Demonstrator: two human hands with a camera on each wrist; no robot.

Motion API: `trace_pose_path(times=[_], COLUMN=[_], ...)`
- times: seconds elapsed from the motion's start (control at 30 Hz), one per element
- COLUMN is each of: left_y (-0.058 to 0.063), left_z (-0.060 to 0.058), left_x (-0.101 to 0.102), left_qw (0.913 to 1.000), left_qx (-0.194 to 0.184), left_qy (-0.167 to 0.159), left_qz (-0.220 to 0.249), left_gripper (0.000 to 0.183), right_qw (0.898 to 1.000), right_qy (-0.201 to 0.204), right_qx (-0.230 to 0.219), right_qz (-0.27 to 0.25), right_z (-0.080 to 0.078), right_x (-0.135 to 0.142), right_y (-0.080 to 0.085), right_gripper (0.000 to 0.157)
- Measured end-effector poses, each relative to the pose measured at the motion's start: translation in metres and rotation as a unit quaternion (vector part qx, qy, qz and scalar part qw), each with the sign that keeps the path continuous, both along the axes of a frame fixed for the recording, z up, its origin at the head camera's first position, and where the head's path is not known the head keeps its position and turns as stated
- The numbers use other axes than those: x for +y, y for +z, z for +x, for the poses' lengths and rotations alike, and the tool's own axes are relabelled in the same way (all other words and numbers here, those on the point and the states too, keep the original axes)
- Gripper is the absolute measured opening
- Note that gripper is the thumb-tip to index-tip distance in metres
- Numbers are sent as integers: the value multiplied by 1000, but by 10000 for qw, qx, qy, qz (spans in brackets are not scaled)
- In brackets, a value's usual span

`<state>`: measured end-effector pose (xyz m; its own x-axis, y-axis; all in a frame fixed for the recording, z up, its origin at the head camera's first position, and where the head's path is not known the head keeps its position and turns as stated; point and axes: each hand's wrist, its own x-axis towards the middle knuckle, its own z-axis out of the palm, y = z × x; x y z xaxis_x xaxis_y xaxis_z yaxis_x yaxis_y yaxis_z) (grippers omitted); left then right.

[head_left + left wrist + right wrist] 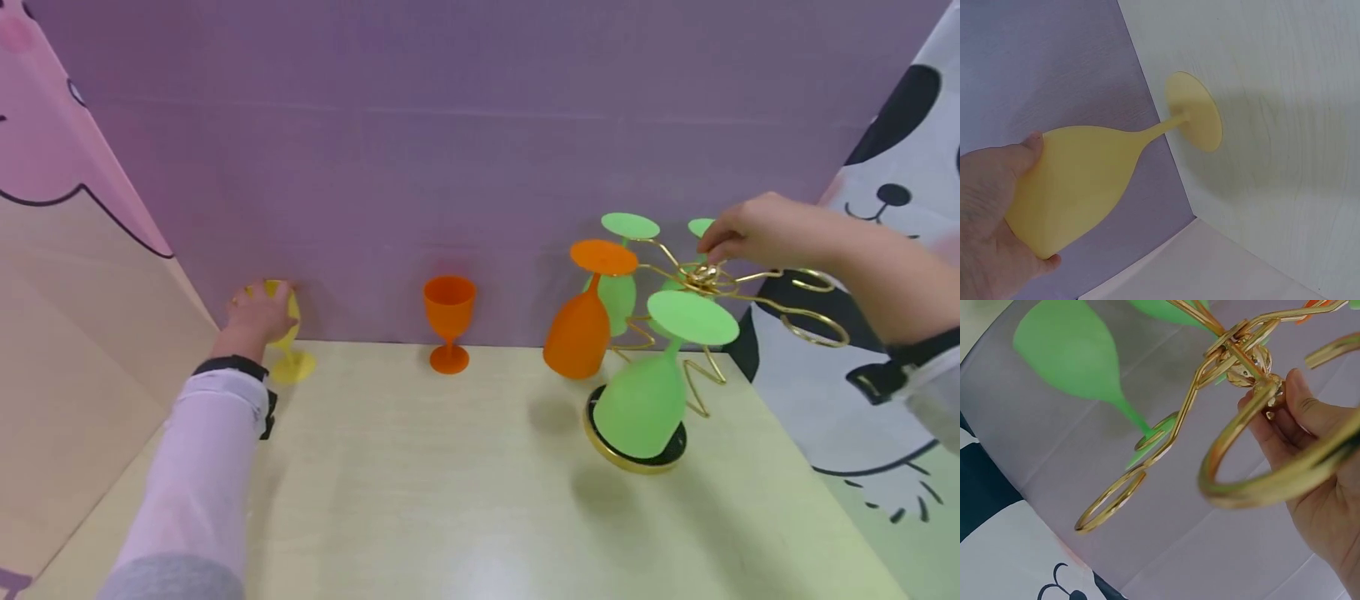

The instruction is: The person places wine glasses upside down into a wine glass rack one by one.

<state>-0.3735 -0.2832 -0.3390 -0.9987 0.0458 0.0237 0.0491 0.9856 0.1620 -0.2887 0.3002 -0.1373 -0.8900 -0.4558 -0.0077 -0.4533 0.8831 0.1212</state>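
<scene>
At the far left, beside the purple wall, my left hand (pixel 257 315) grips the bowl of a yellow goblet (pixel 293 365). In the left wrist view, thumb and fingers close round the goblet's bowl (pixel 1085 181) near its rim, and its foot meets the table. Over on the right, my right hand (pixel 750 227) pinches the gold knob (pixel 1277 394) atop a gold wire glass rack (pixel 813 321). Upside down on the rack's arms hang an orange goblet (pixel 581 329) and three green goblets (pixel 645 400), one of them partly hidden behind the hand and rack.
A second orange goblet (pixel 448 308) stands upright by the wall, between the hands. Below the front green goblet is a round black base with a gold rim (pixel 633 467). The purple wall (pixel 450 167) bounds the back; printed panels (pixel 862 400) flank the pale table (pixel 420 483).
</scene>
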Motion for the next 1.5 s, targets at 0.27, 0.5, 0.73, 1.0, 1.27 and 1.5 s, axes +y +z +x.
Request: trace_pose_path(times=[0.27,0.5,0.73,1.0,1.27,1.5], left_y=[-4,-2,-3,1,6,1], left_z=[1,2,1,1,5,2], left_x=[-1,1,0,7,12,11], left_qw=[10000,10000,10000,10000,9999,9999], left_qx=[30,-15,16,4,-105,-138], left_qy=[6,22,36,-27,-30,2], left_qz=[-62,-29,-57,85,21,16], left_gripper=[57,57,57,57,57,58], right_qw=[10000,9978,9926,9871,9807,9790], right_qy=[-39,-487,-1049,-1548,-1898,-2012], right_qx=[76,372,513,378,476,256], right_qz=[-49,-255,-336,-133,35,-221], right_z=[-4,0,5,2,1,1], right_x=[-8,-16,-29,-26,-31,-32], right_y=[-5,-11,-12,-8,-8,-8], right_gripper=[13,16,23,29,29,33])
